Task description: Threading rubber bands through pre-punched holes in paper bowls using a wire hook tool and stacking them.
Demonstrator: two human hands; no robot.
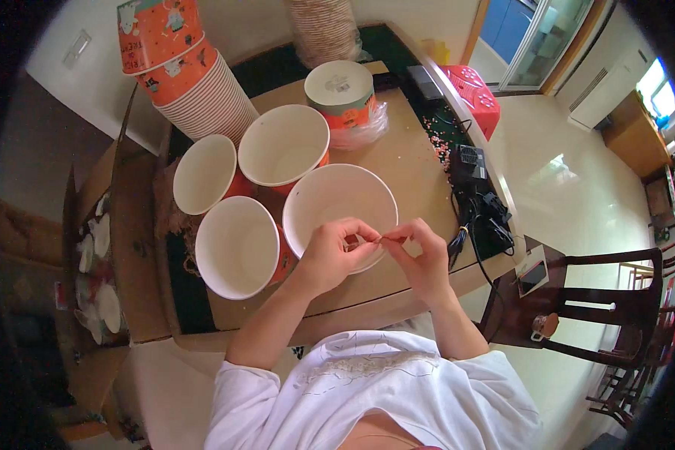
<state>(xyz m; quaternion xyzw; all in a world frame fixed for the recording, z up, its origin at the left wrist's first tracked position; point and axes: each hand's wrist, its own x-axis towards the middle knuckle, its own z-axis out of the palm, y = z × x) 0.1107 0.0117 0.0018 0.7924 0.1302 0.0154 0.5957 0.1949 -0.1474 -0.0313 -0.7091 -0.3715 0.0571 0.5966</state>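
Both my hands meet above the near right rim of a white-lined paper bucket (330, 196). My left hand (343, 251) is closed in a pinch, its fingertips meeting those of my right hand (420, 255), which pinches too. Whatever lies between the fingertips is too small to make out. Three more paper buckets stand close by, mouths up: one at the near left (237, 247), one at the far left (205, 174) and one behind (284, 144). Orange shows on their outsides, and their insides look bare white.
A tall stack of orange printed buckets (195, 82) leans at the back left. An upturned bucket (339, 84) sits on plastic film behind. Black adapters and cables (474, 202) line the table's right edge, near a dark wooden chair (607, 300). An open cardboard box (139, 247) stands left.
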